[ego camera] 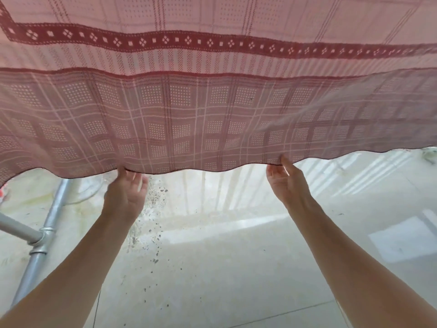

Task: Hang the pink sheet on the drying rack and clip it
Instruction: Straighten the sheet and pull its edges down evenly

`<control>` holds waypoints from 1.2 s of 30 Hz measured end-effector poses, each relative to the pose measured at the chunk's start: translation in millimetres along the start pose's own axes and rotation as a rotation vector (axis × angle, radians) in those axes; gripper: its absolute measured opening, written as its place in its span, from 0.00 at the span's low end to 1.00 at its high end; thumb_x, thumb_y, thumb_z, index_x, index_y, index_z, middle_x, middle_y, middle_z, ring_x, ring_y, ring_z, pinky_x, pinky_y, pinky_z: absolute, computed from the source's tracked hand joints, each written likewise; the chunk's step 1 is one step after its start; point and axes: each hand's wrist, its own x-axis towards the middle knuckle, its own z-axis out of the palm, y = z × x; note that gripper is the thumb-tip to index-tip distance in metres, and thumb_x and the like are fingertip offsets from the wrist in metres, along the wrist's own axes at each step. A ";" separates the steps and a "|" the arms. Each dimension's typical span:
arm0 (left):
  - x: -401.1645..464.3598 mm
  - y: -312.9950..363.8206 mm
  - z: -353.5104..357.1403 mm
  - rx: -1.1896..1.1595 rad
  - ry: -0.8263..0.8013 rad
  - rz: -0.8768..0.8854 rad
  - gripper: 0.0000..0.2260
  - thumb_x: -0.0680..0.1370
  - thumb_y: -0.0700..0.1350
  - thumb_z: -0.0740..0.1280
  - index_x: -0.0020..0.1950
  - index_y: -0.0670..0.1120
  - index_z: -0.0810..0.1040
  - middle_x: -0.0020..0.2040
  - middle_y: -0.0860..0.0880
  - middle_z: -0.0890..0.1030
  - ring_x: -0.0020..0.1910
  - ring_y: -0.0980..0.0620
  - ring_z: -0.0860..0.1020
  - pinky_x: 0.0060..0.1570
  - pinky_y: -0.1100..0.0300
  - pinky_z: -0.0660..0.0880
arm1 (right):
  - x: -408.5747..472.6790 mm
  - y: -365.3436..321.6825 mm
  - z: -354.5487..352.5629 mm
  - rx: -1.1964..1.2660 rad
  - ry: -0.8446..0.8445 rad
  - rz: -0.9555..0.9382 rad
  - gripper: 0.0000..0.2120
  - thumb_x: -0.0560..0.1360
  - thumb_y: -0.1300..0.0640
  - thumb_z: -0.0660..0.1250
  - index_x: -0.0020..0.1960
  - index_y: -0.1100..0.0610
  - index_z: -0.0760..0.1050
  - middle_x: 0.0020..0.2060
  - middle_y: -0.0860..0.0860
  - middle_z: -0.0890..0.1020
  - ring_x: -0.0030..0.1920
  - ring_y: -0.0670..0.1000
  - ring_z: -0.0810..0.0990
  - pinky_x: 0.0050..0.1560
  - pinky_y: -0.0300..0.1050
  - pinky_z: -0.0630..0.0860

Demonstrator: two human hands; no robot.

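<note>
The pink sheet fills the upper half of the view, checked with dotted squares and crossed by a dark red band with white diamonds. It hangs folded, with its wavy lower hem just above my hands. My left hand pinches the hem from below, left of centre. At the hem right of centre is my right hand, with its thumb on the cloth and its fingers behind it. The top of the drying rack is hidden by the sheet. No clip is visible.
A grey metal pole with a pipe joint slants up at the left under the sheet. Below lies a pale tiled floor with dark specks and bright sun patches. A small red thing shows at the left edge.
</note>
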 end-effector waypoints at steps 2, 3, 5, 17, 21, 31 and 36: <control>-17.8 -24.4 11.3 0.116 -0.056 -0.048 0.12 0.80 0.47 0.55 0.63 0.45 0.66 0.66 0.41 0.71 0.62 0.53 0.73 0.64 0.59 0.68 | -10.1 -5.6 -5.7 -0.074 0.038 -0.004 0.02 0.74 0.66 0.65 0.47 0.61 0.75 0.41 0.52 0.79 0.38 0.47 0.82 0.39 0.39 0.79; -28.5 -37.0 18.2 0.132 -0.108 -0.091 0.15 0.79 0.50 0.56 0.64 0.46 0.67 0.63 0.46 0.73 0.64 0.49 0.71 0.68 0.52 0.64 | -15.3 -8.0 -8.0 -0.097 0.051 -0.003 0.02 0.74 0.66 0.65 0.46 0.62 0.75 0.41 0.52 0.80 0.40 0.47 0.81 0.41 0.39 0.79; -47.5 -65.3 39.8 0.188 -0.227 -0.176 0.12 0.79 0.51 0.56 0.60 0.49 0.71 0.58 0.50 0.75 0.63 0.48 0.70 0.67 0.47 0.63 | -24.4 -12.3 -12.1 -0.114 0.055 0.009 0.02 0.74 0.66 0.65 0.46 0.62 0.76 0.41 0.53 0.80 0.44 0.49 0.79 0.46 0.41 0.76; -79.5 -214.2 125.4 0.208 -0.224 -0.143 0.03 0.77 0.44 0.62 0.47 0.46 0.75 0.50 0.50 0.80 0.54 0.51 0.77 0.50 0.56 0.72 | -4.4 -57.8 -61.3 -0.173 -0.157 0.130 0.07 0.79 0.53 0.57 0.50 0.55 0.70 0.48 0.51 0.75 0.49 0.49 0.77 0.58 0.43 0.75; -73.5 -218.9 129.5 0.158 -0.099 -0.034 0.07 0.77 0.43 0.62 0.40 0.47 0.74 0.37 0.53 0.82 0.44 0.55 0.80 0.47 0.58 0.73 | 22.8 -106.5 -66.5 0.052 -0.214 0.128 0.06 0.76 0.57 0.63 0.50 0.57 0.76 0.50 0.51 0.79 0.51 0.50 0.80 0.54 0.47 0.78; -61.6 -218.8 144.6 0.171 0.028 0.146 0.09 0.78 0.39 0.62 0.37 0.46 0.71 0.32 0.55 0.82 0.38 0.57 0.81 0.47 0.59 0.73 | 80.9 -212.7 -90.0 0.036 -0.163 -0.041 0.08 0.75 0.65 0.63 0.52 0.60 0.78 0.49 0.52 0.83 0.54 0.51 0.81 0.56 0.50 0.78; -54.7 -220.3 144.0 0.223 0.041 0.173 0.08 0.77 0.40 0.62 0.38 0.46 0.72 0.32 0.55 0.82 0.37 0.58 0.81 0.47 0.59 0.73 | 92.2 -239.2 -115.9 -0.019 0.011 -0.135 0.05 0.74 0.63 0.67 0.50 0.60 0.77 0.47 0.51 0.83 0.50 0.49 0.82 0.50 0.44 0.80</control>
